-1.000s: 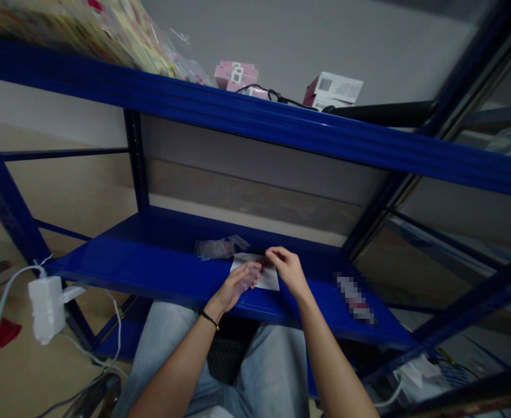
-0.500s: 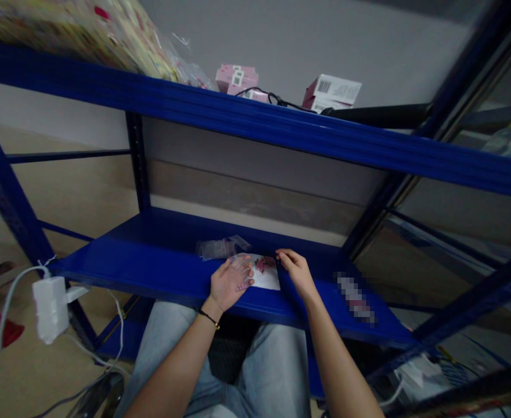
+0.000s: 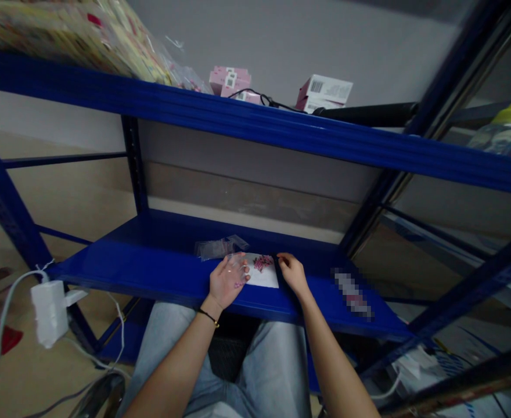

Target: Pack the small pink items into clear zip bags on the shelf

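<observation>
My left hand (image 3: 228, 280) is palm up, its fingers curled round a small clear plastic bag (image 3: 237, 270). A few pink bead-like pieces (image 3: 238, 285) show at the bag's lower end. Beside it on the blue shelf lies a white sheet (image 3: 264, 280), bearing a small heap of pink pieces (image 3: 263, 263). My right hand (image 3: 292, 273) is at the sheet's right edge, fingers bent and drawn together; whatever they may pinch is hidden. Just behind my left hand, several flat clear bags (image 3: 215, 248) lie overlapping.
A blurred-out item (image 3: 353, 295) lies on the blue shelf (image 3: 151, 249) to the right. The upper shelf beam (image 3: 238, 122) crosses ahead, with pink boxes (image 3: 230, 81), white-and-pink boxes (image 3: 326, 92) and a black rod (image 3: 369, 115) above it. A white power adapter (image 3: 50, 313) hangs at the left.
My right hand has shifted slightly, its fingers more curled in beside the sheet. My left hand keeps the bag, turned a little. The whole view has moved slightly.
</observation>
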`<state>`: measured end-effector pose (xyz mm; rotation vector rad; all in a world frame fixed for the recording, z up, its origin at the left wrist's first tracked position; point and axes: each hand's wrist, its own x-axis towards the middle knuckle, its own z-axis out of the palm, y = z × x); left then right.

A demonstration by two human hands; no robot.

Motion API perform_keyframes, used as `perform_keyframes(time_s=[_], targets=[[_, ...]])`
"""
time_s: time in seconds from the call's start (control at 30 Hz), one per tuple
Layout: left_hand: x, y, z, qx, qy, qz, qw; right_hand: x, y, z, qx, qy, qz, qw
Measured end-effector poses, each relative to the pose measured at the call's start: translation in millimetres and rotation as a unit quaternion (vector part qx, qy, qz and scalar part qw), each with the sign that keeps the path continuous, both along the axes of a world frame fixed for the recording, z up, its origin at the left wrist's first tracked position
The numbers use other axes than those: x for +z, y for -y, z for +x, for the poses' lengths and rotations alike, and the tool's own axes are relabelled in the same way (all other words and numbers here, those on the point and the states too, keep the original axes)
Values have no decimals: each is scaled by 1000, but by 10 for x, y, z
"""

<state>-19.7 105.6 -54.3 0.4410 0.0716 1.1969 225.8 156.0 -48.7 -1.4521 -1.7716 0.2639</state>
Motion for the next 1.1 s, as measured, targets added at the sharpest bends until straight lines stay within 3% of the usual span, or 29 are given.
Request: perform_keyframes(time_s=[0.27, 0.63, 0.77, 0.93, 1.1], targets=[[-29, -5, 22, -8, 1, 10, 1000, -167, -76, -253, -1, 163, 20, 986], [-68, -21, 43, -7, -15, 32, 999, -286, -174, -292, -2, 151, 24, 988], [-79, -22, 52, -4, -23, 35, 999, -92, -128, -316, 22, 58, 40, 997], [-94, -24, 99, 2, -75, 47, 996, 376, 67, -552, 123, -103, 39, 986], [-88, -9, 132, 4, -118, 62, 991, 641, 310, -711, 216, -86, 8, 972]])
